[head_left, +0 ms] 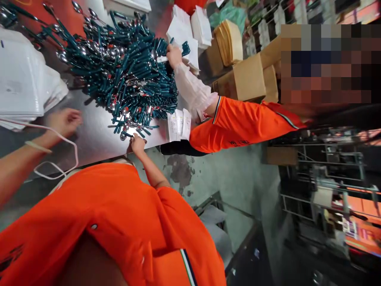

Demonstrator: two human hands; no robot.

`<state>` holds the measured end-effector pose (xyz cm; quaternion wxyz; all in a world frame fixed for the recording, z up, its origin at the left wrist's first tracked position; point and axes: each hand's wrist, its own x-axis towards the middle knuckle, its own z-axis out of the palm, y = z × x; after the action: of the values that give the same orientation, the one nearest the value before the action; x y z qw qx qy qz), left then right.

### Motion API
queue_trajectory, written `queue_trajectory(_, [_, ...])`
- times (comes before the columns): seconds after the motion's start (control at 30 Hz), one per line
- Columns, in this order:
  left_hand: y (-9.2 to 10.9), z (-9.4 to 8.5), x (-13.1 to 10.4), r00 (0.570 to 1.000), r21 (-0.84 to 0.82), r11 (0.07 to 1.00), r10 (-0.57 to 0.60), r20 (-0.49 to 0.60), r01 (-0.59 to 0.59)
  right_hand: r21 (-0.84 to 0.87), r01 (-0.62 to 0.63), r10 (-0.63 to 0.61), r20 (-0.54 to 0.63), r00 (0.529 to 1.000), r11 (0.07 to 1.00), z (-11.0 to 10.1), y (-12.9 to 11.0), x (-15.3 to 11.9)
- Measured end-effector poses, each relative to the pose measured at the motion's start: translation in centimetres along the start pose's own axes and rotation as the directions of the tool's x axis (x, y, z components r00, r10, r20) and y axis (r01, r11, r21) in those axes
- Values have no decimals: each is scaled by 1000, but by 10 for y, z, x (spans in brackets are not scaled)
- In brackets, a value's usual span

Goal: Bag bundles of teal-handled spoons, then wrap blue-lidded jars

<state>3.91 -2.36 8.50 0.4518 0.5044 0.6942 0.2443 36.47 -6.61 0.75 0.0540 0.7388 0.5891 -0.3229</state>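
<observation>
A large heap of spoons (131, 71) with dark teal handles and shiny metal bowls covers much of the steel table (92, 139). At the near edge of the heap, my right hand (138, 143) is closed on a teal-handled spoon (127, 135), its bowl pointing left. My left hand (65, 121) is to the left of the heap, above the bare metal beside a stack of white plastic bags (20, 79). Its fingers are loosely curled, slightly blurred, and nothing shows in them.
A co-worker's hand (174, 55) in a white sleeve cover grips teal handles at the heap's right side. Small white packets (179, 124) lie at the table edge. White paper stacks (184, 31) and cardboard boxes (248, 77) stand beyond. A pale cord (76, 153) loops near my left forearm.
</observation>
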Motion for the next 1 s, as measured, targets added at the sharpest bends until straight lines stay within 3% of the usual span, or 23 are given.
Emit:
queue_trajectory(0.07, [9, 36, 4, 996, 85, 996, 30, 88, -37, 21, -76, 76, 28, 997, 997, 5, 0, 8])
queue_trajectory(0.13, [24, 73, 14, 972, 162, 975, 120, 203, -155, 48, -133, 132, 18, 991, 990, 10, 0, 13])
queue_trajectory(0.23, [50, 120, 38, 953, 284, 930, 161, 258, -234, 114, -175, 179, -26, 983, 978, 14, 8, 14])
queue_trajectory(0.37, [78, 172, 64, 974, 351, 917, 128, 188, -188, 205, -175, 192, -68, 979, 963, 13, 32, 11])
queue_trajectory(0.5, [91, 211, 75, 990, 401, 915, -19, 141, -40, 247, -118, 139, -72, 988, 962, 8, 59, 6])
queue_trajectory(0.63, [88, 225, 84, 987, 451, 892, -97, 126, 30, 261, 73, -44, -115, 992, 963, -16, 89, 9])
queue_trajectory(0.77, [83, 217, 87, 984, 485, 875, -90, 154, 5, 107, 234, -221, -118, 968, 966, -55, 111, 38])
queue_trajectory(0.9, [81, 201, 85, 982, 500, 864, -38, 187, -62, -140, 445, -450, 1, 893, 884, -72, 107, 77])
queue_trajectory(1.0, [78, 187, 89, 975, 474, 861, 103, 198, -187, -253, 459, -460, 58, 886, 852, -69, 96, 91])
